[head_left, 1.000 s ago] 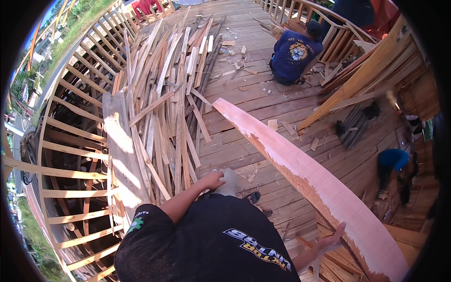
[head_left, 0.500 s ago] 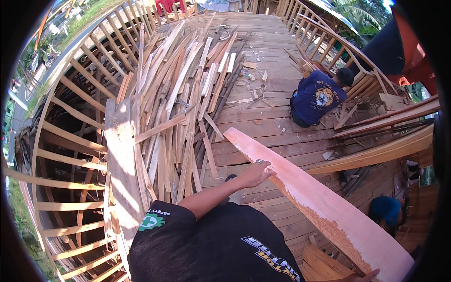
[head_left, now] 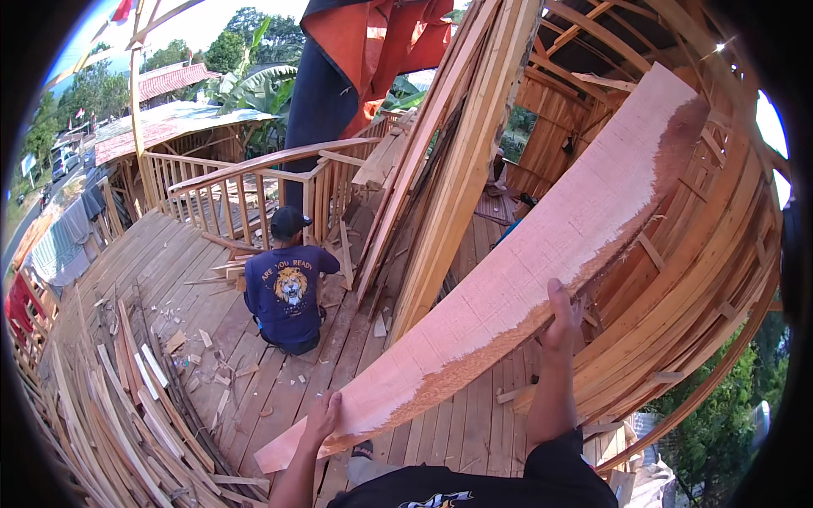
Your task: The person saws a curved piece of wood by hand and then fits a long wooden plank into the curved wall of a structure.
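A long, wide wooden plank (head_left: 500, 279), pale pink on its face with a rough brown edge, slants across the view from lower left to upper right. Near its lower-left end, my left hand (head_left: 323, 415) grips the plank. My right hand (head_left: 559, 322) holds the rough edge farther up, its thumb on the face and its other fingers mostly hidden beneath. The plank's upper end is raised in front of the curved wooden structure at the right.
A person in a blue shirt and cap (head_left: 288, 284) crouches on the plank deck (head_left: 356, 347). Long beams (head_left: 470, 169) lean beyond my plank. Loose wood strips (head_left: 127, 406) are piled at left, with offcuts nearby. Curved timber ribs and planking (head_left: 694, 288) stand at right.
The view has swung to the right. The plank's far-right end now stands higher, and my right hand shows fully on its edge. My left hand keeps near the other end.
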The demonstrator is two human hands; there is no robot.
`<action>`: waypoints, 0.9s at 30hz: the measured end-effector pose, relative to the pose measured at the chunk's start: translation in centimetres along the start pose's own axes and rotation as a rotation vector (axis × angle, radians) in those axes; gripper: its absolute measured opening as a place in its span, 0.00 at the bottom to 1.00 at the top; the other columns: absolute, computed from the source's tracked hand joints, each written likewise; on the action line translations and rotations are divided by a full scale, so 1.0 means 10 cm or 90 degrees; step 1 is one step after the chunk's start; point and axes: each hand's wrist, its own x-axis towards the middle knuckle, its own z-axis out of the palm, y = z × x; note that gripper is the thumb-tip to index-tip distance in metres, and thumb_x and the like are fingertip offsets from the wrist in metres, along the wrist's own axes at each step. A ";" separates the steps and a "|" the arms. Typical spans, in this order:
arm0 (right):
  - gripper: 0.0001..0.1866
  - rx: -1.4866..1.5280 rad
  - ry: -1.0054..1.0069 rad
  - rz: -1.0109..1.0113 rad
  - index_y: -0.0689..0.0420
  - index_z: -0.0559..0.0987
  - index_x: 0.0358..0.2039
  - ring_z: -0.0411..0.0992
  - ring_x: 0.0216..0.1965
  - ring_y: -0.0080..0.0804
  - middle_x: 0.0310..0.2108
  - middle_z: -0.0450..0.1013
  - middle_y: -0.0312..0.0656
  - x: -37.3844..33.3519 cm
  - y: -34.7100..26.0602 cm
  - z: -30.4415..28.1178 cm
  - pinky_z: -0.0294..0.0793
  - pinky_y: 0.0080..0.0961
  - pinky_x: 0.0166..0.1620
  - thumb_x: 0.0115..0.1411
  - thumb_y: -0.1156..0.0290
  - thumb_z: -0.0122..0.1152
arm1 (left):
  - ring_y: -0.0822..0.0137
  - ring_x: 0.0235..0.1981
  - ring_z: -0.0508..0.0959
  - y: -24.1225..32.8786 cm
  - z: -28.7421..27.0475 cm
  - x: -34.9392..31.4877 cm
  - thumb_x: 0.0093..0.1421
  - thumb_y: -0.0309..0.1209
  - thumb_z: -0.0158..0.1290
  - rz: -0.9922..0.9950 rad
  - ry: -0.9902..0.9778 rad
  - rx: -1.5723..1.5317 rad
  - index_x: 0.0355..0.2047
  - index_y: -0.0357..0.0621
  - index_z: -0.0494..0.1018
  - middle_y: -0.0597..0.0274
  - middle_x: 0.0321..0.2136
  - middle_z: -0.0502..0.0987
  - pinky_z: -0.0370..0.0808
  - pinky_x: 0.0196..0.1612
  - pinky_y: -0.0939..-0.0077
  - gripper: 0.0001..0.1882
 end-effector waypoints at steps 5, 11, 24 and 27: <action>0.21 0.258 -0.077 0.160 0.68 0.72 0.48 0.69 0.47 0.28 0.47 0.72 0.43 0.51 -0.20 1.05 0.66 0.27 0.51 0.58 0.68 0.59 | 0.36 0.30 0.72 -0.31 -0.32 0.66 0.68 0.47 0.33 -0.017 0.043 0.043 0.25 0.33 0.69 0.35 0.26 0.73 0.65 0.34 0.49 0.28; 0.18 0.328 -0.167 0.186 0.67 0.75 0.44 0.71 0.42 0.24 0.41 0.75 0.41 0.90 -0.08 1.87 0.68 0.25 0.47 0.58 0.66 0.60 | 0.42 0.20 0.68 -0.66 -0.48 1.08 0.68 0.50 0.31 -0.082 0.174 -0.028 0.19 0.30 0.66 0.36 0.17 0.68 0.57 0.27 0.47 0.34; 0.35 0.402 -0.242 0.202 0.63 0.53 0.62 0.62 0.56 0.31 0.54 0.61 0.45 0.38 0.19 2.69 0.62 0.29 0.59 0.59 0.74 0.58 | 0.57 0.17 0.63 -0.42 -0.78 1.64 0.68 0.52 0.29 -0.170 0.223 -0.061 0.18 0.25 0.64 0.39 0.13 0.65 0.57 0.26 0.52 0.38; 0.32 0.342 -0.178 0.189 0.63 0.54 0.62 0.64 0.54 0.30 0.53 0.63 0.46 0.37 0.26 2.86 0.64 0.28 0.57 0.59 0.76 0.56 | 0.55 0.20 0.68 -0.20 -0.85 1.67 0.69 0.52 0.28 -0.149 0.215 -0.040 0.20 0.26 0.67 0.40 0.15 0.69 0.61 0.28 0.53 0.38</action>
